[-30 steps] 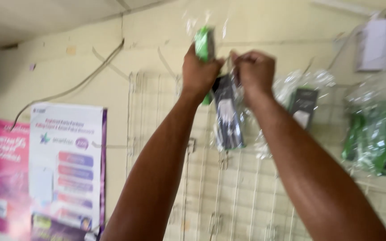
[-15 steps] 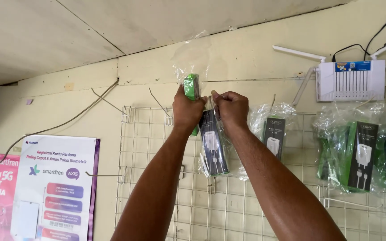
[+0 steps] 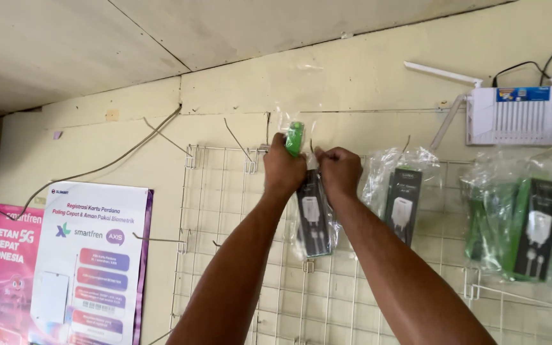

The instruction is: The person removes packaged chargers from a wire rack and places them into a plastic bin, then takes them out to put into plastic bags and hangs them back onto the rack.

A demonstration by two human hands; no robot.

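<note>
Charger pack (image 3: 313, 214) in a clear plastic bag hangs up near the top edge of the white wire grid panel (image 3: 225, 211) on the wall, dangling right between the two raised forearms. It's a dark box with a white charger pictured on the front, and the bag's upper end runs up into both hands.

Left hand (image 3: 282, 169) is closed around the top of the bag and also has a small green thing (image 3: 294, 138) poking up out of the fist, can't really tell what it is, looks like another little packaged item. Right hand (image 3: 338, 171) is just beside it, fingers pinched shut on the bag's top edge. The two hands are pretty much touching, both clamped on the same bag right at the grid's top rail, close to a bare wire hook (image 3: 237, 144) sticking out there.

To the right on the same grid hangs a second bagged charger box (image 3: 401, 203), dark as well, near the right hand but not touching it. Further right, toward the grid's right edge, is a bunch of bagged green-and-black charger packs (image 3: 531, 223) crowded together. Above those, a white router (image 3: 519, 115) with antennas is mounted on the cream wall.

Over at the left, well apart from the hands, there's a white and purple poster (image 3: 91, 255) and a pink poster (image 3: 1, 268) beside it. A grey cable (image 3: 110, 163) runs diagonally across the wall above them.
</note>
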